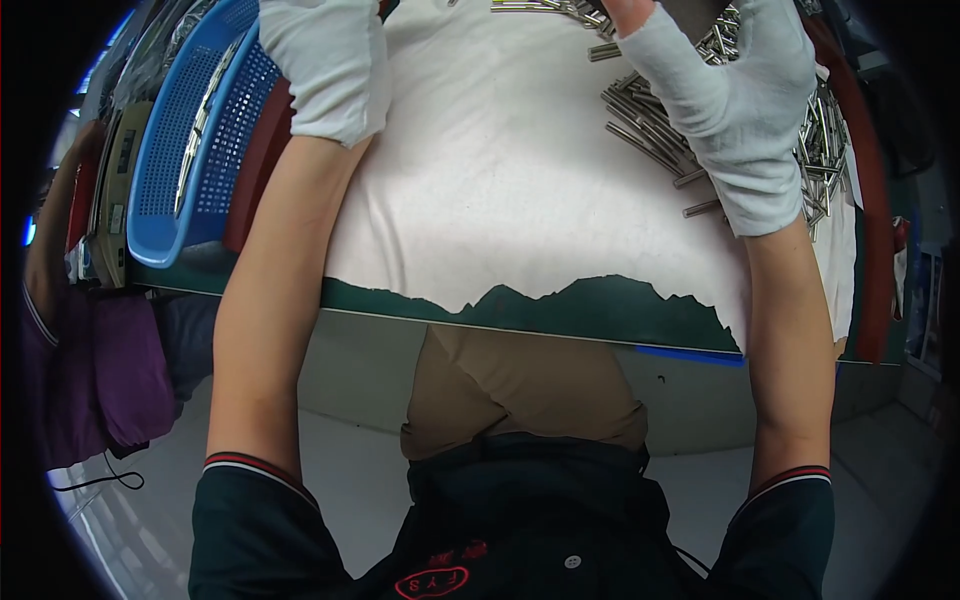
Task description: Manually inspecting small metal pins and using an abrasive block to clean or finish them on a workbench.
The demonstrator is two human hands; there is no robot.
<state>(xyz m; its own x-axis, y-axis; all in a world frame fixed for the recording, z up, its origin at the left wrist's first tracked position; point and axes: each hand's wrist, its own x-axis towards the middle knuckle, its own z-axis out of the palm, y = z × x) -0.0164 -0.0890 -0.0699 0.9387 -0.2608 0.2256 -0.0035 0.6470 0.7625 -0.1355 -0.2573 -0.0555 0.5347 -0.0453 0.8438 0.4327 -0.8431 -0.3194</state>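
Note:
My left hand (328,70), in a white glove, is at the upper left beside the blue basket (158,190). Its fingers lie beyond the top edge, so I cannot tell whether it holds anything. At the upper right, my right hand (745,115) rests over a heap of shiny metal pins (650,125). That glove leaves the thumb tip bare, and the thumb is spread wide from the rest of the hand. The other fingertips run out of view. A dark surface (690,14) shows between thumb and palm; I cannot make out what it is.
A white cloth (500,190) with a ragged near edge covers the green tabletop (580,305). Long silvery strips (205,125) lie in the basket. Dark red bars flank the cloth, the right one (872,250) along the table's side. A person in purple (120,370) is at the left.

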